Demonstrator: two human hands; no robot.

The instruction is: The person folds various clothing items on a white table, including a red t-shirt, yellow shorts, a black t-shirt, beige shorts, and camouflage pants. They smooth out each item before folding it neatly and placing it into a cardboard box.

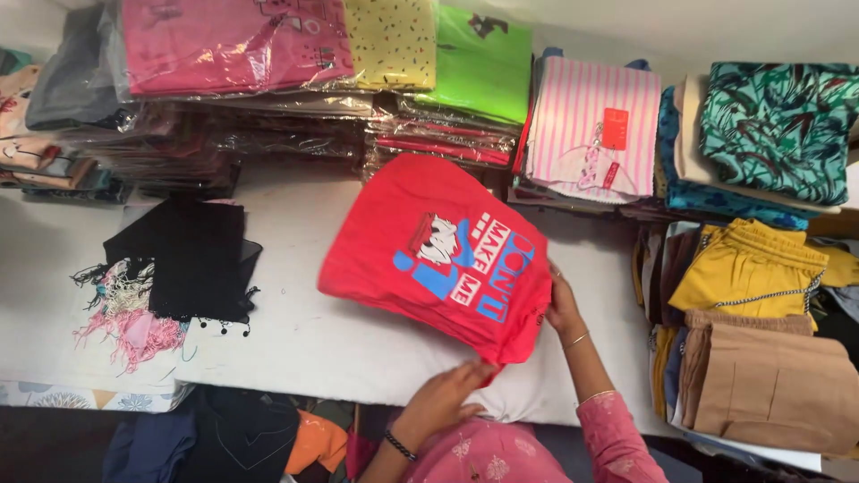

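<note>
White padded table (304, 349), pale wall (716, 36) behind, dark floor (54, 443) below; even, bright light.

Far left: stacks of plastic-wrapped garments (224, 89), topped by pink, yellow (391, 40) and green (483, 67) pieces. Far centre: a pink striped garment (582, 116) bearing a red tag. Far right: a teal leaf-print fabric pile (778, 125). Right: folded mustard shorts (747, 264) above tan folded clothes (769, 385). Left, on the white table (313, 340): a black scarf (188, 255) beside a pink fringed cloth (125, 326).
</note>
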